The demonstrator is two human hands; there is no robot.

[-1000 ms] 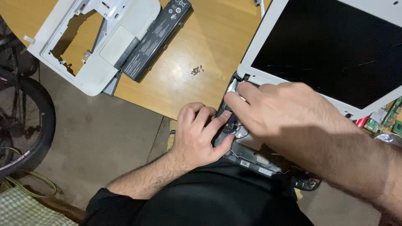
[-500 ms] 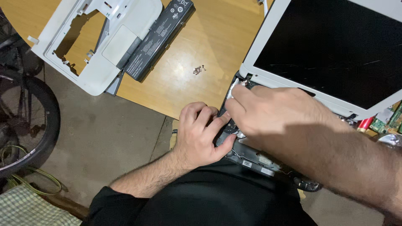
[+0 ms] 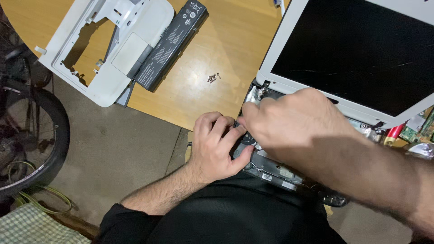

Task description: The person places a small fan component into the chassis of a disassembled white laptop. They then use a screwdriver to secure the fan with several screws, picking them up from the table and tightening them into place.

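1. Gripping the corner of an opened laptop base [image 3: 280, 171], the left hand [image 3: 217, 144] curls its fingers over the dark edge at the lap, closed on the chassis to steady it.
2. Just beside it and touching its fingertips, the right hand [image 3: 289, 122] bends down over the hinge area, fingers pinched narrow on a small part; what they hold is hidden beneath the knuckles.
3. Beyond the right hand, the white-framed screen [image 3: 357, 54] lies tilted back, still joined to the base at the hinge.
4. Ahead of the left hand, a small cluster of screws [image 3: 213, 77] rests on the wooden table [image 3: 235, 36]; farther off lie a black battery [image 3: 172, 45] and a detached white palm-rest cover [image 3: 104, 49].
5. By appearance, the step in hand is freeing the hinge corner; the next move would call for a firm hold and a careful lift.
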